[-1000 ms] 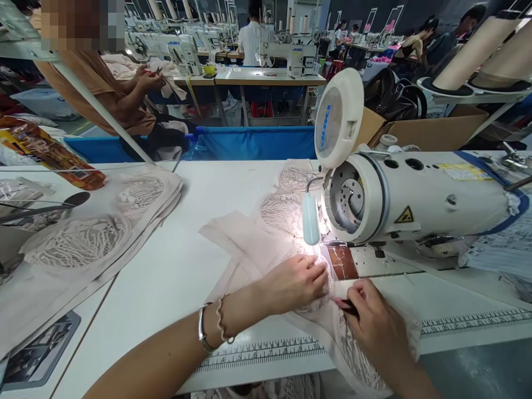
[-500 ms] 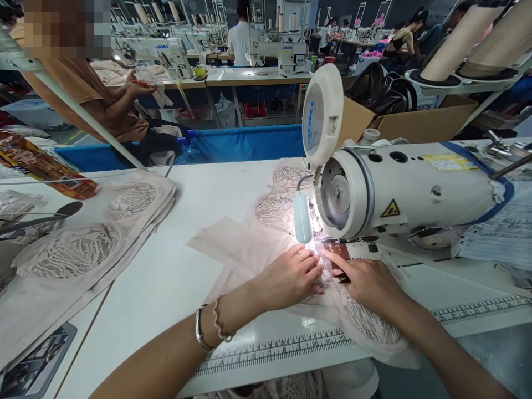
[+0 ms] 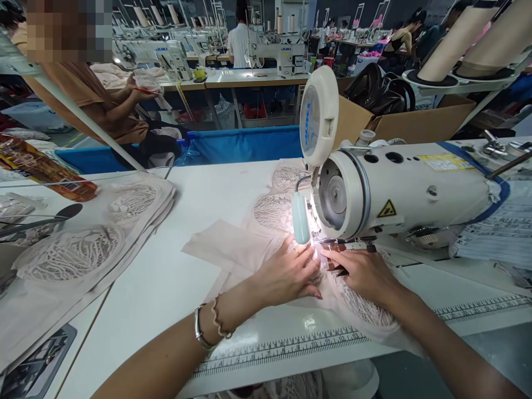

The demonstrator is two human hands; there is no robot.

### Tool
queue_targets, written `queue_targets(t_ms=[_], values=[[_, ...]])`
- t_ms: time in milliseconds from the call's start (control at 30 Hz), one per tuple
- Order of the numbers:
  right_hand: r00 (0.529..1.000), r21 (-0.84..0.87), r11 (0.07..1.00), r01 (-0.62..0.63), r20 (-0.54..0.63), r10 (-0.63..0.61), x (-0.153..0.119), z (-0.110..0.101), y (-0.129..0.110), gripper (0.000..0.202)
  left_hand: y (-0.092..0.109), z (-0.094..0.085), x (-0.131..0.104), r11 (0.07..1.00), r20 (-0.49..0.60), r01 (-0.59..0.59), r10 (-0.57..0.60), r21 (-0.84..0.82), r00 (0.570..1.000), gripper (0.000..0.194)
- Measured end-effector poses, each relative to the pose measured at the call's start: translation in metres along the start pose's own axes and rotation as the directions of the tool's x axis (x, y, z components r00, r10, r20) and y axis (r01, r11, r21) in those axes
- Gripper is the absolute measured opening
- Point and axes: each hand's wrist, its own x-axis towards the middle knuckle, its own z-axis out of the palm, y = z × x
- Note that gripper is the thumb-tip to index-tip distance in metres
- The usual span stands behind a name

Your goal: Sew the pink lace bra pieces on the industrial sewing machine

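Note:
Pale pink lace fabric [image 3: 274,213] lies under the head of a white sewing machine [image 3: 386,183], beside its lit needle area. My left hand [image 3: 286,274] rests open on the fabric, fingers spread, left of the needle area. My right hand [image 3: 368,277] is on the fabric's right side, index finger stretched towards the needle area. Its other fingers are curled around a small dark pointed tool [image 3: 342,271], mostly hidden beneath them. A pale green lamp [image 3: 300,218] hangs just beyond my left fingertips. The needle itself is hard to make out.
A stack of lace pieces [image 3: 78,255] lies at left, near a brown snack packet [image 3: 45,169]. A printed ruler [image 3: 282,349] runs along the table's front edge. Thread cones [image 3: 457,41] stand at upper right. Across the blue cloth bin [image 3: 245,144], a person [image 3: 95,102] handles fabric.
My left fingers have spread apart and flattened on the fabric. The right hand has shifted slightly forward, and the fabric's near right part has moved with it. The other person's hands have moved slightly.

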Motion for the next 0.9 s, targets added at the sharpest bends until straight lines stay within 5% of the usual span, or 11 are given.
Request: queue_targets(t_ms=[400,633,833,900], values=[[0.978,0.098,0.982,0.163,-0.144,-0.148,0.006,0.000,0.013,0.069,-0.002,0.001,0.000,0.995,0.035,0.078,-0.076,-0.061,0.997,0.074],[0.986,0.219,0.962,0.162,-0.073,-0.149,0.017,0.012,0.021,0.073,-0.004,-0.002,0.001,0.982,0.081,0.115,-0.104,-0.147,0.991,0.074],[0.994,0.103,0.994,0.047,-0.103,-0.037,0.000,0.002,0.022,0.028,-0.003,-0.002,0.003,0.982,0.057,0.135,-0.128,-0.133,0.990,0.067],[0.997,0.062,0.997,0.035,-0.076,-0.030,-0.013,-0.004,0.022,0.027,-0.001,0.000,0.003,0.986,0.026,0.125,-0.122,-0.112,0.992,0.064]])
